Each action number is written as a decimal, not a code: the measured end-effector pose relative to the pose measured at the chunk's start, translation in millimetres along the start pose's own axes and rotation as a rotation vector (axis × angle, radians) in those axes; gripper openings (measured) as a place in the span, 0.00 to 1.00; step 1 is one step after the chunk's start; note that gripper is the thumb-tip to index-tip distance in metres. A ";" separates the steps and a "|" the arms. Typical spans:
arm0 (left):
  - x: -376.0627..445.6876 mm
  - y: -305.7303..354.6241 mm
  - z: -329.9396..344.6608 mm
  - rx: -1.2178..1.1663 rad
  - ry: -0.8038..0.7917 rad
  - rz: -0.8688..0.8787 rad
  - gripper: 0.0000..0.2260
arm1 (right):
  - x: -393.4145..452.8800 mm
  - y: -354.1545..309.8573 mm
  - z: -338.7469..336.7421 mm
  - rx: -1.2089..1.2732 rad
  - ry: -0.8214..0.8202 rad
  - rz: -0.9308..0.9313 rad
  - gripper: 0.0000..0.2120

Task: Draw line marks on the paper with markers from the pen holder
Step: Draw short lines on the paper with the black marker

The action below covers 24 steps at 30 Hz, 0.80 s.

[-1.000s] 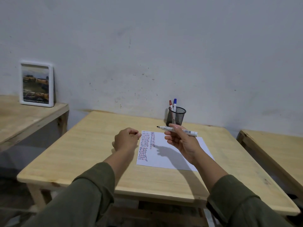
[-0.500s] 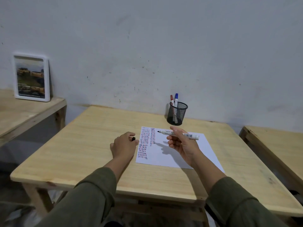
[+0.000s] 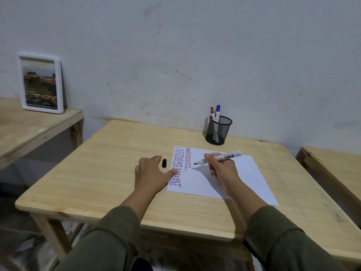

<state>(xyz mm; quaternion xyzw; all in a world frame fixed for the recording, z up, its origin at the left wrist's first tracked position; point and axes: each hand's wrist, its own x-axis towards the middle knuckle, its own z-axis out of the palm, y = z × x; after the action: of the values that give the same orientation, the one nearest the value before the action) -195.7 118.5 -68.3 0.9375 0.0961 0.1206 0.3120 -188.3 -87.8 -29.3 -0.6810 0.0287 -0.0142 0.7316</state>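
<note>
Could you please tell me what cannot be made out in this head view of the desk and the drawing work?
- Marker: its middle is hidden inside the right hand; the printed label is too small to read.
- Tip contact with the paper: cannot tell whether it touches.
- Red marker and blue marker: lower bodies obscured by the mesh pen holder.
- Paper's left edge: partly covered by the left hand.
- Framed picture: blurred.

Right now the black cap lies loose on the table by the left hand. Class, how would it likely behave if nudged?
The cap is small and looks like plastic, so probably very light. It lies on its side and looks round, so it may roll on the smooth wooden table. Nothing blocks it except the left hand beside it.
</note>
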 end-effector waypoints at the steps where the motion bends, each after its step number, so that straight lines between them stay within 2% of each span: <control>1: 1.0 -0.9 1.0 0.001 0.003 -0.003 0.35 | 0.9 1.8 1.1 -0.013 0.002 -0.001 0.05; 10: 7.6 -6.6 7.0 -0.032 -0.001 -0.041 0.40 | 1.1 16.5 3.0 -0.058 -0.042 -0.065 0.03; 14: 6.6 -4.5 5.5 -0.003 0.015 -0.009 0.36 | -0.3 17.6 3.3 -0.120 -0.051 -0.089 0.04; 24: 5.4 -3.8 3.9 -0.010 0.008 -0.015 0.35 | 2.1 20.5 3.2 -0.225 -0.075 -0.122 0.04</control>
<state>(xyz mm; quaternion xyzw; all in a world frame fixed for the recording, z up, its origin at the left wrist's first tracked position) -189.8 120.6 -72.6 0.9347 0.1037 0.1223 0.3173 -186.4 -83.3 -49.6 -0.7593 -0.0386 -0.0301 0.6489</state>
